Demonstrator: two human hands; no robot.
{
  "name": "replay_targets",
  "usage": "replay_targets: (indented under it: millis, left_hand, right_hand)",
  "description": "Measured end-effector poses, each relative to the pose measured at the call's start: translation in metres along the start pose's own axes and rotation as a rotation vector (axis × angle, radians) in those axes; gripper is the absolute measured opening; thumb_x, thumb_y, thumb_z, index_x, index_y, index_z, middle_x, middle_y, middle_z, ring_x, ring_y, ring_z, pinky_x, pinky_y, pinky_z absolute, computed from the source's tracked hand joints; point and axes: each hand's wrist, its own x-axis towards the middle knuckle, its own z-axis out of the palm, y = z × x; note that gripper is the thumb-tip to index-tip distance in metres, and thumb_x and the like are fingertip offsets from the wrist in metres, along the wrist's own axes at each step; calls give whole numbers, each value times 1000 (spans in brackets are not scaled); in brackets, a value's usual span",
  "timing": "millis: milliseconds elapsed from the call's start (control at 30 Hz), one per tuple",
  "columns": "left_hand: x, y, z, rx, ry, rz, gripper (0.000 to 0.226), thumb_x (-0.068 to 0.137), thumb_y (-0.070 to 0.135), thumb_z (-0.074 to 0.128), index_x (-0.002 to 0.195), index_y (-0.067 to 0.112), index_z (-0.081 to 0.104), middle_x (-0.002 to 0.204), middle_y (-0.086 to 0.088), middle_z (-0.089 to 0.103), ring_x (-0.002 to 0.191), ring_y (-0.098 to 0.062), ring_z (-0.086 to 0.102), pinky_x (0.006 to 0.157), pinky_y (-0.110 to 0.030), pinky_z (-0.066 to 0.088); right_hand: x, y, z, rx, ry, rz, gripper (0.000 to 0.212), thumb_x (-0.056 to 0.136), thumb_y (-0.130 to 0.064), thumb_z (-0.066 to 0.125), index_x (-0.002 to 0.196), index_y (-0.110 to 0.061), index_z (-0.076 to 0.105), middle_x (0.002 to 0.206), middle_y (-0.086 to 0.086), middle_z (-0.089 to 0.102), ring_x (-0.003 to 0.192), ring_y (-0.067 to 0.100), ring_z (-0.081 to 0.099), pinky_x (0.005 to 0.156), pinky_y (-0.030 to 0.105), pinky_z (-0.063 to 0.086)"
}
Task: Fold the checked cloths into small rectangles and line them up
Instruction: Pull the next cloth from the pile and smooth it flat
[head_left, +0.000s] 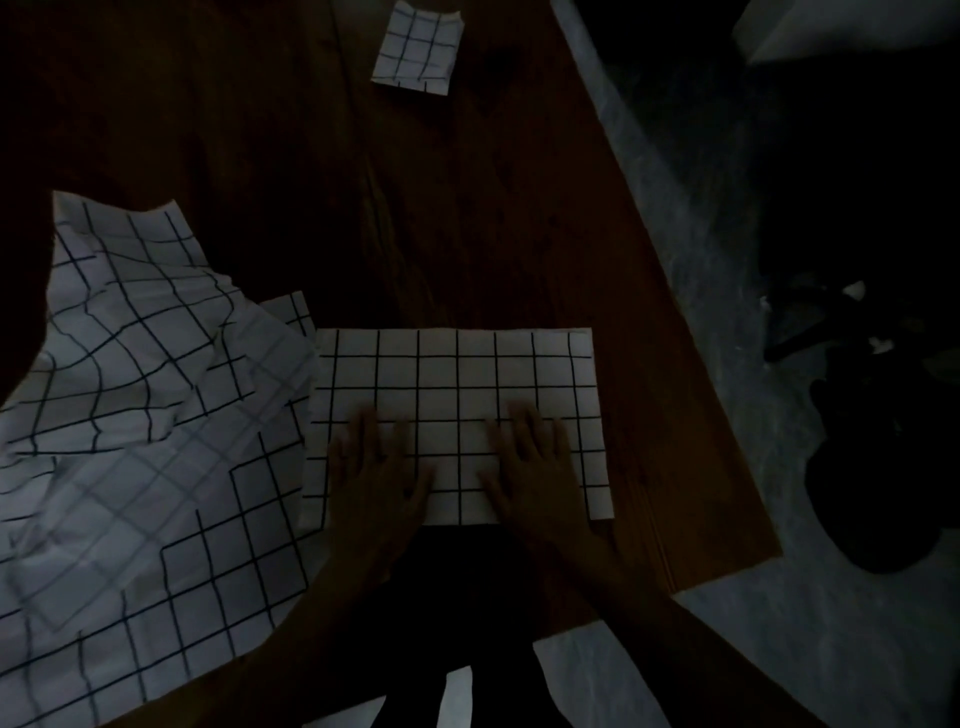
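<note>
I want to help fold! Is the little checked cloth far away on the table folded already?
Yes, folded. The little checked cloth is a small tidy rectangle lying alone on the table.

On the desk (467, 208), a half-folded checked cloth (457, 384) lies flat at the near edge, at 6 o'clock. Both hands rest on its near half: the left hand (379, 467) at about 7 o'clock of the cloth, the right hand (530, 462) at about 5 o'clock, apart from each other. Touching the cloth's left edge, at 9 o'clock, sits a rumpled heap of cloths (140, 441), probably more than one piece, spilling over the desk's near-left side. Far back at 12 o'clock, well apart from both, lies a small folded cloth (418, 47). The floor (779, 415) runs along the desk at 3 o'clock.
</note>
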Motion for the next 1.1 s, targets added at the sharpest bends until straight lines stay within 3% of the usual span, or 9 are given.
replay_targets:
  millis: [133,233,433,533,633,733,900,1100]
  left_hand:
    - [1,5,-2,15,44,70,65,89,50,31,141,11,33,154,-21,17,143,-34,10,115,-50,8]
    - [4,4,1,9,36,87,65,90,50,30,144,14,29,155,-18,14,144,-32,7,115,-48,3]
    - [-3,-23,1,1,26,-4,68,91,56,20,150,23,10,158,-11,-4,145,-23,-9,117,-43,-5]
    - [-4,-27,-3,-7,31,3,70,90,57,21,150,22,13,158,-11,-3,145,-24,-9,116,-43,-6]
    - [0,-19,-5,34,53,49,69,89,51,28,147,14,26,156,-18,9,144,-31,1,116,-46,-3]
    - [12,1,-5,-9,68,145,62,91,42,31,143,9,32,152,-21,20,142,-33,12,115,-44,2]
    - [20,-8,8,14,24,138,63,94,49,22,148,16,17,155,-16,12,144,-28,5,117,-41,0]
    - [17,-38,5,11,60,98,69,91,57,23,149,20,17,157,-12,8,145,-26,2,117,-38,-5]
  right_hand:
    - [1,-5,0,29,46,-74,65,93,-54,36,147,-21,23,156,12,16,145,28,5,115,50,3]
    - [13,-18,3,11,50,-140,59,93,-49,39,144,-20,29,156,11,22,144,27,7,117,48,8]
    - [-8,22,-2,2,-6,8,61,97,-53,25,150,-26,15,159,7,1,146,21,-8,118,39,-6]
    - [-19,38,-9,0,-7,81,63,96,-55,21,151,-26,12,160,6,-3,146,20,-12,117,40,-9]
    - [-13,20,-14,21,50,80,64,93,-52,30,148,-20,25,158,11,11,146,25,-3,117,47,-2]
    - [10,-19,-11,47,123,-55,58,91,-44,37,141,-16,32,152,16,29,142,29,14,114,52,11]
    - [30,-52,13,143,41,-83,58,96,-43,28,146,-16,28,155,13,21,145,27,9,117,50,17]
    - [-1,20,0,60,96,84,60,95,-47,28,150,-24,17,159,7,4,146,20,-6,117,32,-7]
